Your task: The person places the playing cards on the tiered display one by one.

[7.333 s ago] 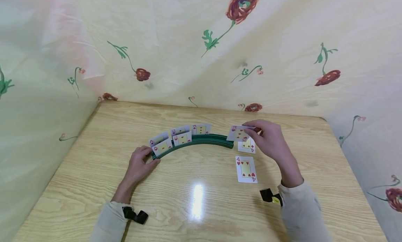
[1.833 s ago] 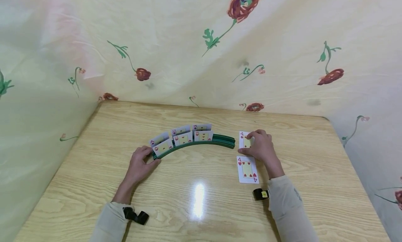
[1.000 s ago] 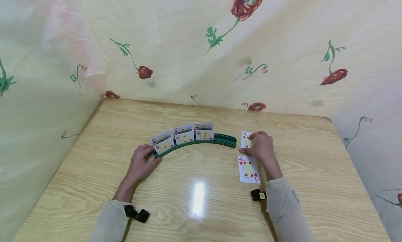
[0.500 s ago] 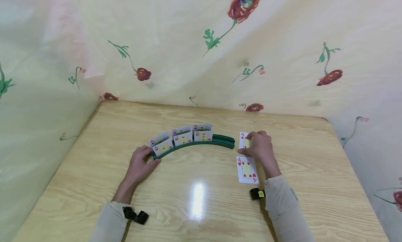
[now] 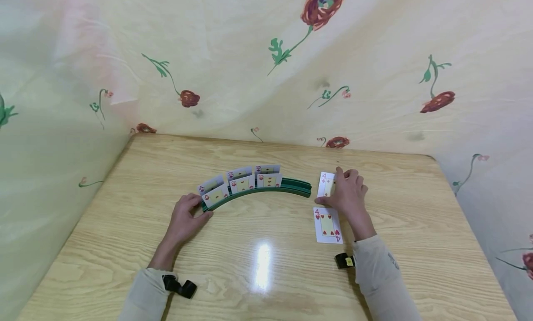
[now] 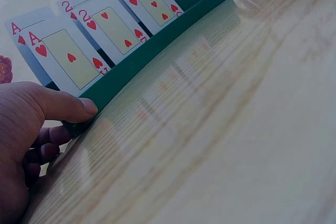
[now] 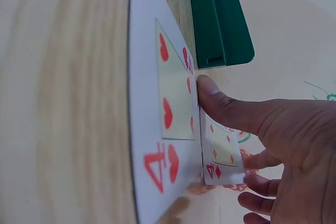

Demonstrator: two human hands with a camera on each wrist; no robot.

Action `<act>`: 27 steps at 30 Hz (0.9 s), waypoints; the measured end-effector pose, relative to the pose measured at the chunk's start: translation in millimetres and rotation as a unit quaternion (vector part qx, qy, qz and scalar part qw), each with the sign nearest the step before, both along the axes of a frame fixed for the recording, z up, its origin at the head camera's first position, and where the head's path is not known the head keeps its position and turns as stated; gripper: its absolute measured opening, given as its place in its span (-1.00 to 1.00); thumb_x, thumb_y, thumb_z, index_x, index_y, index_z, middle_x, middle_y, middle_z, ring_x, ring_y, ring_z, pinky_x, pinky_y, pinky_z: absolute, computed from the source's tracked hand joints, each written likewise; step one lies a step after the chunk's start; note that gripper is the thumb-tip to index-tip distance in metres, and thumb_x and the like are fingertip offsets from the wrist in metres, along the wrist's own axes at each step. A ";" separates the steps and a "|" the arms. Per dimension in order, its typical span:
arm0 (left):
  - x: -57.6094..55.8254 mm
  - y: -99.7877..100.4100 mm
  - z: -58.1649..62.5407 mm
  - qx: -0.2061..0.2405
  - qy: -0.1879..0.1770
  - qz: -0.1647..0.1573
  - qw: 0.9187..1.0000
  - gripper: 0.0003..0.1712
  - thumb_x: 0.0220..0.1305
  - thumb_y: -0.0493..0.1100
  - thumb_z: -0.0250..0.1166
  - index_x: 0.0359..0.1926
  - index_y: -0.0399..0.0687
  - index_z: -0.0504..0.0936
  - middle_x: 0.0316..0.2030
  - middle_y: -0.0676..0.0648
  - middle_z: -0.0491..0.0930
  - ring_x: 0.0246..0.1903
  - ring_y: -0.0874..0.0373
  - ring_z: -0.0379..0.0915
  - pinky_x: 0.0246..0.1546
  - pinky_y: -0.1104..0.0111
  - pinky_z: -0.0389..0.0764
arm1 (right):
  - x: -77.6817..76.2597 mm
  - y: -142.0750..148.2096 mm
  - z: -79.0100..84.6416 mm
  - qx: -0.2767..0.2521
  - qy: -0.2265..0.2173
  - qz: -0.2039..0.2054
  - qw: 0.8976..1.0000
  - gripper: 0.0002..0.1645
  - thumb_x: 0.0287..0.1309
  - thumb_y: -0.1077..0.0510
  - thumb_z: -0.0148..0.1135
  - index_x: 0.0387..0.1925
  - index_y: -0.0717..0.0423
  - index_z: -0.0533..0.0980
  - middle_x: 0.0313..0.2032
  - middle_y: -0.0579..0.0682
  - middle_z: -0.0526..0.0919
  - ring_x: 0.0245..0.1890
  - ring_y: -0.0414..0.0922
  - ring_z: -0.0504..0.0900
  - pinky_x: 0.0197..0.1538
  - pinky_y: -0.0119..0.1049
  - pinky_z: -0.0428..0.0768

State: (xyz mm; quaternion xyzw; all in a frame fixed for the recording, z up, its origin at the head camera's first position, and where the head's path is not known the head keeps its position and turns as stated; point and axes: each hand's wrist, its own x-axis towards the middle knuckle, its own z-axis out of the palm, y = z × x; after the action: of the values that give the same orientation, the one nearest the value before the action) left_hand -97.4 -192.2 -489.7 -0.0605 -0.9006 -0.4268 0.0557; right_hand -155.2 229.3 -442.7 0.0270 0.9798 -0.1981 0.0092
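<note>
A curved green card holder (image 5: 299,187) stands on the table. My left hand (image 5: 184,220) grips its left end, thumb on the front and fingers beneath. Its front row carries the ace of hearts (image 6: 65,59), two of hearts (image 6: 111,27) and three of hearts (image 6: 152,4); partly hidden behind them are the same ranks in diamonds. Past the holder's right end, my right hand (image 5: 349,196) pinches the four of diamonds (image 5: 326,186) between thumb and fingers, covering its right part. In the right wrist view that card looks tilted up. Nearer me the four of hearts (image 5: 328,225) lies face up.
The wooden table (image 5: 233,265) is bounded by flowered cloth (image 5: 233,71) at the back and both sides. The holder's right stretch bears no cards. Black wrist straps with cameras (image 5: 180,285) sit at both cuffs.
The three of hearts, earlier in my right hand, now stands in the holder's front row. The right hand moved down to the four of diamonds, which has just shifted slightly. My left hand stayed put.
</note>
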 end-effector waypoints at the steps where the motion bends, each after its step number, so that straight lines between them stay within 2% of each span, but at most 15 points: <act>1: -0.2 -0.1 -0.2 0.000 0.001 0.000 1.000 -0.56 0.10 -0.24 0.49 0.01 -0.32 0.69 -0.04 -0.26 0.65 -0.06 -0.06 0.42 0.01 0.13 0.36 | 0.4 -0.1 0.0 0.005 0.006 0.000 1.000 0.35 -0.27 -0.12 0.70 0.43 0.36 0.16 0.05 0.36 0.24 0.01 0.27 0.16 0.04 0.18 0.18; 6: -1.0 -0.2 -0.4 -0.002 0.003 0.000 1.000 -0.57 0.10 -0.24 0.49 0.00 -0.32 0.70 -0.06 -0.25 0.65 -0.08 -0.05 0.42 -0.01 0.15 0.36 | 2.3 1.4 0.5 0.027 0.026 0.005 0.999 0.17 -0.33 -0.17 0.71 0.23 0.36 0.35 -0.03 0.33 0.25 -0.07 0.25 0.18 -0.08 0.14 0.18; 11: -1.6 0.2 -0.6 -0.008 0.006 0.001 1.000 -0.58 0.10 -0.24 0.49 0.00 -0.31 0.70 -0.07 -0.25 0.66 -0.08 -0.06 0.43 -0.01 0.14 0.36 | 1.8 3.3 1.8 0.030 0.051 0.007 0.998 -0.01 -0.30 -0.11 0.71 0.11 0.30 0.43 0.07 0.39 0.28 0.00 0.33 0.25 -0.03 0.26 0.18; 15: -1.1 0.2 0.6 -0.004 0.003 0.001 1.000 -0.58 0.10 -0.24 0.49 -0.01 -0.32 0.70 -0.06 -0.26 0.65 -0.07 -0.06 0.42 0.00 0.13 0.36 | 0.0 6.3 6.6 0.028 0.047 0.003 0.998 -0.11 -0.16 -0.05 0.65 0.15 0.26 0.44 0.15 0.42 0.34 0.05 0.37 0.36 -0.02 0.31 0.17; 20: -0.6 0.0 1.4 -0.003 0.001 0.000 1.000 -0.58 0.10 -0.23 0.49 -0.01 -0.32 0.70 -0.06 -0.26 0.65 -0.07 -0.06 0.42 0.01 0.13 0.36 | -0.8 12.5 11.8 0.015 0.012 0.000 1.000 -0.29 0.14 0.01 0.46 0.23 0.22 0.43 0.07 0.36 0.57 -0.01 0.25 0.56 0.02 0.32 0.27; 24: -0.6 0.0 1.2 -0.005 0.003 0.000 1.000 -0.58 0.10 -0.23 0.49 -0.01 -0.32 0.69 -0.05 -0.26 0.65 -0.07 -0.06 0.42 0.00 0.13 0.36 | 3.6 18.1 14.4 -0.018 0.045 0.015 0.999 -0.55 0.32 0.15 0.27 0.17 0.25 0.48 -0.02 0.37 0.65 -0.12 0.23 0.64 -0.02 0.19 0.46; 27: -0.3 0.0 1.0 -0.005 0.004 0.000 1.000 -0.58 0.10 -0.23 0.49 -0.01 -0.32 0.69 -0.06 -0.26 0.65 -0.07 -0.06 0.42 0.00 0.13 0.35 | 6.7 21.7 17.7 -0.046 0.082 0.026 0.995 -0.67 0.36 0.24 0.19 0.11 0.27 0.54 -0.10 0.37 0.68 -0.21 0.21 0.66 -0.20 0.01 0.56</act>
State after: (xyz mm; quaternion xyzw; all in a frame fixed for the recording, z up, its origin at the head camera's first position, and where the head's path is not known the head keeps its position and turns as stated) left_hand -97.7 -192.3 -488.7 -0.0626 -0.9026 -0.4219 0.0589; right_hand -148.5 251.0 -425.0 -0.0150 0.9675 -0.2439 -0.0650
